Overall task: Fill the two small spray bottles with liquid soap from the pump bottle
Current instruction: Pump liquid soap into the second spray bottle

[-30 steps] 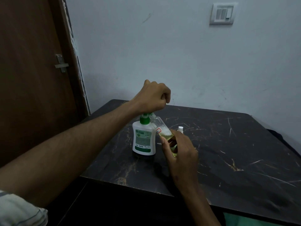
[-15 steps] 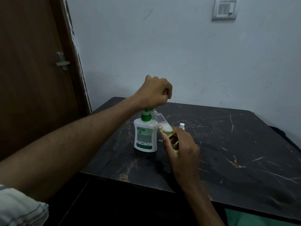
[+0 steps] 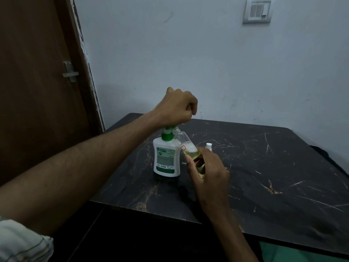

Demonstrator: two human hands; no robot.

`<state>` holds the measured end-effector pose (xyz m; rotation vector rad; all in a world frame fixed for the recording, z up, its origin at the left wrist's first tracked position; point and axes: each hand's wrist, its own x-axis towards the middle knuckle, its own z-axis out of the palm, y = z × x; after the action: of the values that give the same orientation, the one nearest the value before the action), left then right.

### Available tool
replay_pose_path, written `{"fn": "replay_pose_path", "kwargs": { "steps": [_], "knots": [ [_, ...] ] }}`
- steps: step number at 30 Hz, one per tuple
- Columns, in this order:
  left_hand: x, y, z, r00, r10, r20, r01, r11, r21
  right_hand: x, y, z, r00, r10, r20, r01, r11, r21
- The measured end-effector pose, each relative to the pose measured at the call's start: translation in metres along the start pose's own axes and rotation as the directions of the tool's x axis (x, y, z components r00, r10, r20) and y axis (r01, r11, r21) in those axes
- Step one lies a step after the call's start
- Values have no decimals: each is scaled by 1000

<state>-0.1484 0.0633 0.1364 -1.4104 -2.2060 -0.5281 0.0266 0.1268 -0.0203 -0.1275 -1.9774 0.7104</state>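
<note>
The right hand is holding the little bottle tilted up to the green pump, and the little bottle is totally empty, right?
Not quite. The head view shows yellow soap already inside the small spray bottle. The rest is right: the right hand holds it tilted, its mouth up at the pump bottle and its green pump.

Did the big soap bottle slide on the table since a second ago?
No. The pump bottle stands beside the same pale veins on the table as before.

A white, green-capped pump bottle (image 3: 166, 157) stands upright; a clear small spray bottle (image 3: 188, 148), part-filled yellow, tilts against its nozzle.
</note>
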Motion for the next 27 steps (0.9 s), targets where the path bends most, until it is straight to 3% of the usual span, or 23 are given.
{"fn": "replay_pose_path", "kwargs": {
  "steps": [27],
  "knots": [
    [0,2,-2,1000,-8,0,8,1000,22,1,-2,-1,1000,-19,-7,19,1000,-1]
  ]
}}
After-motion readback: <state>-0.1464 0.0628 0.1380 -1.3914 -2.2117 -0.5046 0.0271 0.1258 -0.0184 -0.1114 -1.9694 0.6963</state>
